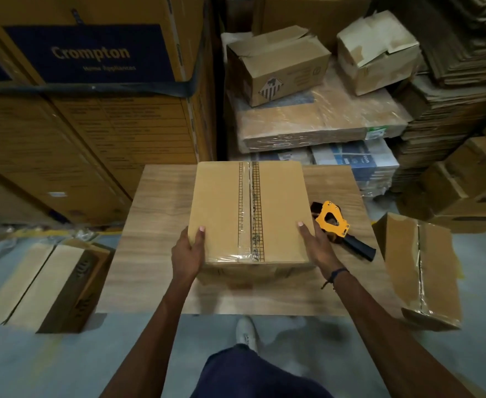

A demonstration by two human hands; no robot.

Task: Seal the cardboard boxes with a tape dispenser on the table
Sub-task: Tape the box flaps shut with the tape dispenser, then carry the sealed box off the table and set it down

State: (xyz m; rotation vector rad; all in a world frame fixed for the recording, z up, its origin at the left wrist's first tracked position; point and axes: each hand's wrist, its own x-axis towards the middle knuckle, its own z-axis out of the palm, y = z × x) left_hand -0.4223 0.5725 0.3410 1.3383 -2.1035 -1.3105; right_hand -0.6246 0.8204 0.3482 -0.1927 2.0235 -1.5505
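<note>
A closed cardboard box (221, 208) stands in the middle of the wooden table (155, 225), a strip of clear tape running down its centre seam. My left hand (187, 251) grips its near left corner, thumb on top. My right hand (316, 245) grips the near right corner the same way. A yellow and black tape dispenser (336, 222) lies on the table just right of the box, handle pointing toward me, touching neither hand.
A taped box (425, 271) stands on the floor right of the table and another box (46, 282) lies on the floor at the left. Large stacked cartons (92, 110) rise behind on the left, with wrapped stacks and open boxes (276, 64) behind.
</note>
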